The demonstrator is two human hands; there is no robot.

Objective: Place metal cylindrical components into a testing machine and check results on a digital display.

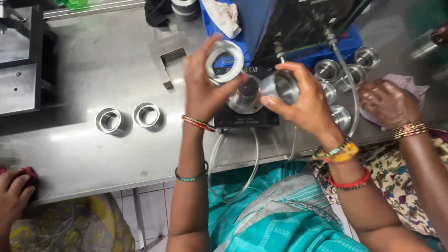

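My left hand (201, 83) holds up a pale metal ring (225, 60) above a small black fixture (246, 119) with a round steel post (246, 94) at its middle. My right hand (305, 100) grips a shiny steel cup-shaped part (281, 86) just to the right of that post, its open end facing the camera. Both hands hover over the fixture on the steel table (93, 149). Clear tubes (233, 177) run from the fixture down over the table's front edge.
Two steel rings (108, 120) (147, 115) stand at the left. Several more steel cups (328, 70) cluster at the right beside a blue tray (347, 46). Another person's hand (387, 102) rests on a cloth at the right; a third hand (14, 189) shows at lower left.
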